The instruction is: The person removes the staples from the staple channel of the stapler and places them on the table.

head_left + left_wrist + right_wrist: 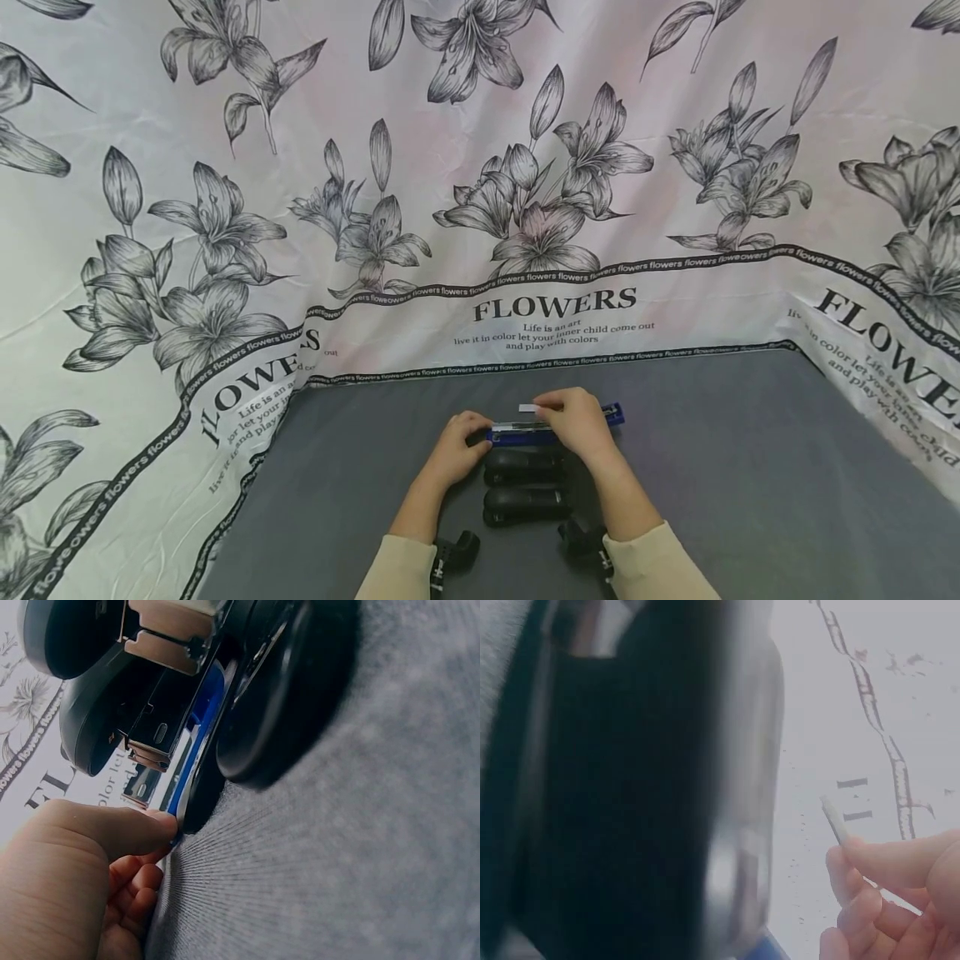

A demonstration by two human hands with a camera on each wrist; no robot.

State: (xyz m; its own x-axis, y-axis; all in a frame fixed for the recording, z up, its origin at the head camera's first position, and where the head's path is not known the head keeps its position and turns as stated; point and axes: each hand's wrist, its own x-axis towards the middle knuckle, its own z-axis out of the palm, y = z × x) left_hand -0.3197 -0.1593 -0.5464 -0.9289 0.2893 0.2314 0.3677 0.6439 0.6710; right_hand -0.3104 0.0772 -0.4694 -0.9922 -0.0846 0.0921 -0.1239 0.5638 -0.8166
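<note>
A blue stapler (517, 437) lies crosswise on the grey table, opened out, with its metal staple channel showing. At its left end my left hand (456, 447) pinches it between thumb and fingers; the left wrist view also shows the blue stapler (204, 712) at the thumb tip. My right hand (577, 423) is over the stapler's right part and hides some of it. Between thumb and forefinger it pinches a short pale staple strip (833, 817), held just above and behind the channel.
Two black staplers (523, 467) (527, 506) lie side by side just in front of the blue one, between my forearms. A black stapler (630, 787) looms blurred in the right wrist view. A flower-printed curtain (555, 325) borders the table (750, 467) behind.
</note>
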